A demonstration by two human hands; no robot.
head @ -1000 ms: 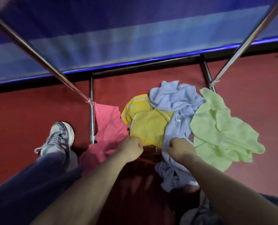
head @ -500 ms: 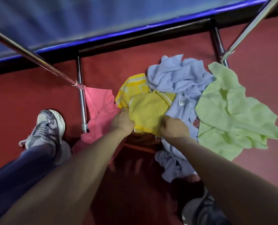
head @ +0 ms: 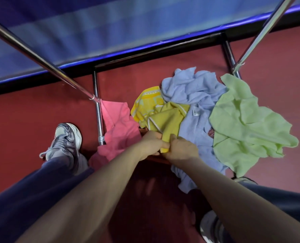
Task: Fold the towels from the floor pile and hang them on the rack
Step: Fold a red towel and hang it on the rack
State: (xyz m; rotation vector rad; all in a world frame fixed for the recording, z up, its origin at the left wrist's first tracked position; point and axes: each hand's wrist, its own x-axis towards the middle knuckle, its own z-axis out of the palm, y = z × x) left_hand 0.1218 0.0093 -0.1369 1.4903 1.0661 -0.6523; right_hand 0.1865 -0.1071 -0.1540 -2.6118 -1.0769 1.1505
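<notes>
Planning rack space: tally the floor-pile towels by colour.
Pink towel: 1
Bright yellow patterned towel: 1
Mustard towel: 1
Light blue towel: 1
Light green towel: 1
Total: 5, though folds may hide more.

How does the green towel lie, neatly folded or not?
Not folded. The green towel lies crumpled and partly spread on the red floor, with uneven creases and loose corners.

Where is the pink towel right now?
In the head view the pink towel lies on the red floor at the left end of the pile, beside the rack's chrome post and just left of the yellow towel.
</notes>
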